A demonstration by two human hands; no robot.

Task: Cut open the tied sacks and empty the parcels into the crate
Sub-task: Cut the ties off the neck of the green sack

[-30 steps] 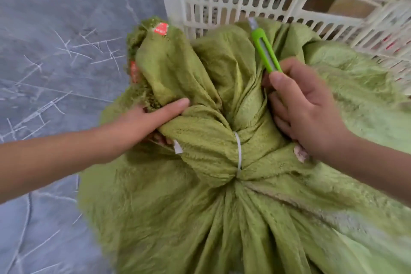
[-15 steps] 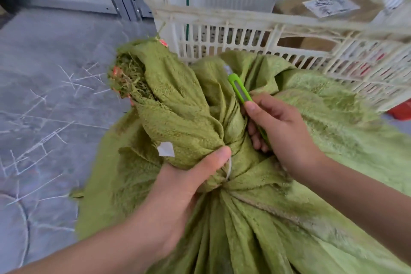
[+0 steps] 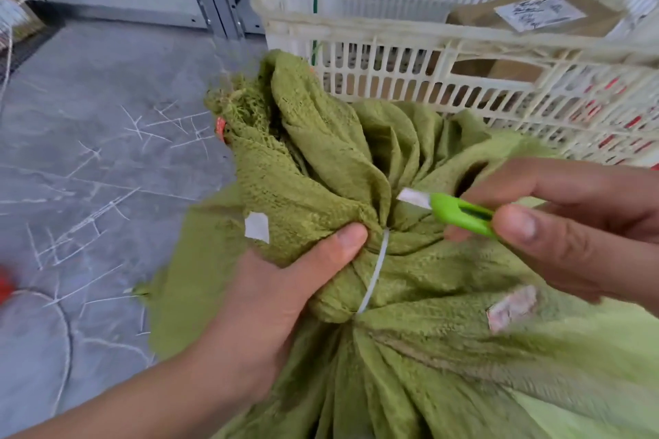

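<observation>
Since half a second back, the right hand [image 3: 570, 224] has swung the cutter [image 3: 460, 214] round, so its short pale blade now points left at the sack's neck instead of up at the crate [image 3: 410, 43]. The left hand [image 3: 278, 299] keeps its grip on that neck, fingers wrapped under the bunched cloth and thumb pressed just beside the zip tie [image 3: 374, 274].

The sack [image 3: 321, 160] is coarse woven green stuff, fuzzy and frayed at the mouth, and it's cinched into deep pleats by the thin white plastic tie. The cutter is smooth bright green plastic, pinched between thumb and fingers. The crate is cream slatted plastic, with a brown cardboard parcel [image 3: 474, 16] inside.

The right hand is blurry and cut off at the frame edge. The tie's far side wraps out of sight, and whatever's in the sack is hidden.

The sack sits on the grey scratched floor [image 3: 89, 153], near side of the crate, with its neck between both hands and the blade tip just above the tie.
</observation>
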